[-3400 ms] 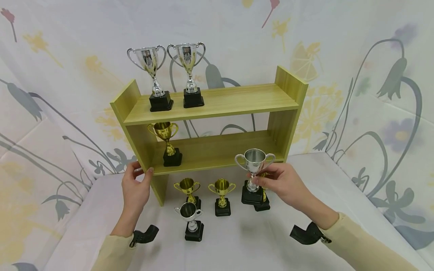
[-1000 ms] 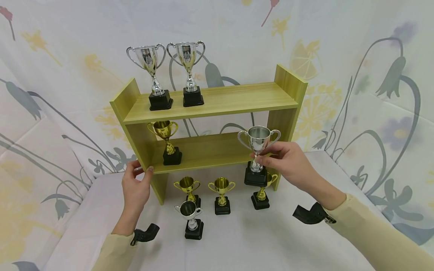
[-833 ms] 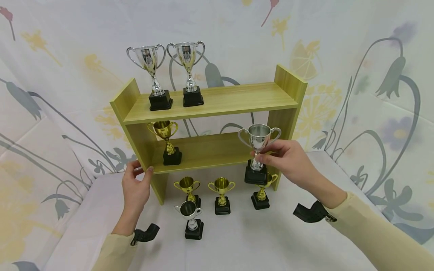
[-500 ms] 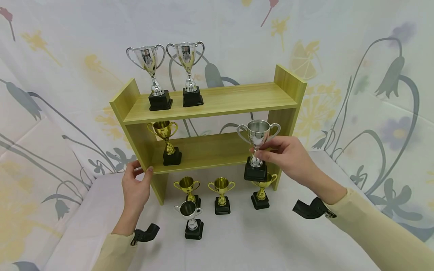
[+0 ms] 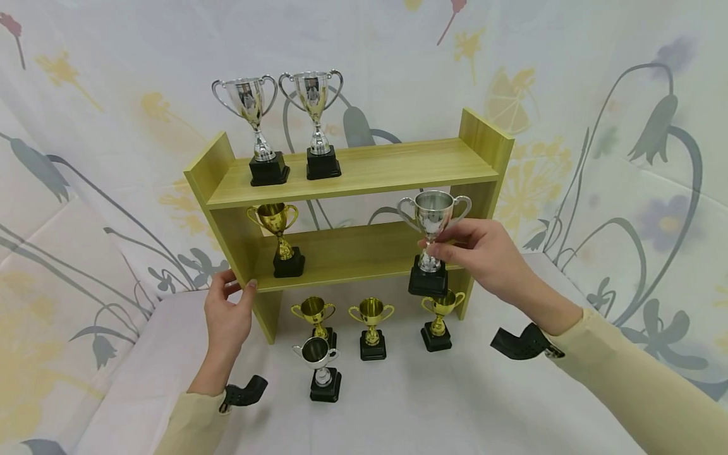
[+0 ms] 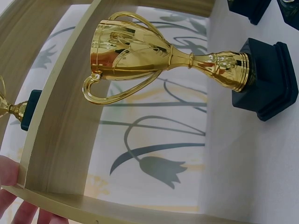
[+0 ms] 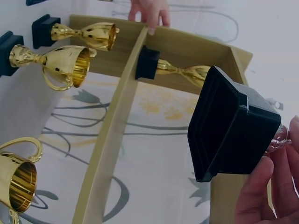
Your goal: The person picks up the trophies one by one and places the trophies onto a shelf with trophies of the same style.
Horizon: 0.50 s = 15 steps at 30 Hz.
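Observation:
My right hand (image 5: 483, 253) pinches the stem of a silver trophy cup (image 5: 433, 215), upright in front of the right part of the middle shelf. In the right wrist view the cup's black base (image 7: 233, 128) shows from below, hiding most of the cup. My left hand (image 5: 229, 313) grips the left side of the wooden shelf unit (image 5: 352, 170), thumb on the front edge and fingers round the outside, as the left wrist view shows with the fingertips (image 6: 8, 171). A gold trophy cup (image 5: 275, 220) stands at the left of the middle shelf.
Two larger silver trophies (image 5: 264, 126) stand on the top shelf at the left. On the white table (image 5: 409, 417) below are three gold trophies (image 5: 372, 313) in a row and a small silver trophy (image 5: 316, 354) in front of the left one. A flower-patterned cloth (image 5: 387, 57) hangs behind.
My right hand has raised the silver trophy cup from low before the unit up to the middle shelf's front edge, uncovering the right gold trophy below. My left hand has stayed put.

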{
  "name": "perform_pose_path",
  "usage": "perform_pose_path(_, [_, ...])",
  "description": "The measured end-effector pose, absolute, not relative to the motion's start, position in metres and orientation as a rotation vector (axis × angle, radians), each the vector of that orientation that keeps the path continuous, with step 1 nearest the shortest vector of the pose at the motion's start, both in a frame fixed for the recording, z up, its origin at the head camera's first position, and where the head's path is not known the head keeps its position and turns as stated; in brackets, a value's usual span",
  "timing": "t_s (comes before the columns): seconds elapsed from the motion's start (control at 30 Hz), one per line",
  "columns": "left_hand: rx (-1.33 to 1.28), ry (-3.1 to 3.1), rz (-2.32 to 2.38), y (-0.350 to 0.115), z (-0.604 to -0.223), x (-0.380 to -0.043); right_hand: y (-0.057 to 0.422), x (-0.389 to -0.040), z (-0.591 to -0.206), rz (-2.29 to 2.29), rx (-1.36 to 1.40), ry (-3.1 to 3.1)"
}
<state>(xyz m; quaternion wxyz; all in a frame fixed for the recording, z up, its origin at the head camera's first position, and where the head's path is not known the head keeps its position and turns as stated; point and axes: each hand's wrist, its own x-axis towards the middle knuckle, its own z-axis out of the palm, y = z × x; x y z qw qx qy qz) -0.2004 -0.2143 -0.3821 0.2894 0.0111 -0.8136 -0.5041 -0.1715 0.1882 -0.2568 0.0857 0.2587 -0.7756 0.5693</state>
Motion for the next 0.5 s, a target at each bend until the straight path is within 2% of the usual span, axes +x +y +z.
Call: perform_pose_path(0.5, [0.022,-2.162,-1.354,-0.214,-0.381,-0.199,0.189,-0.176,-0.246,1.634,0.773,-2.300])
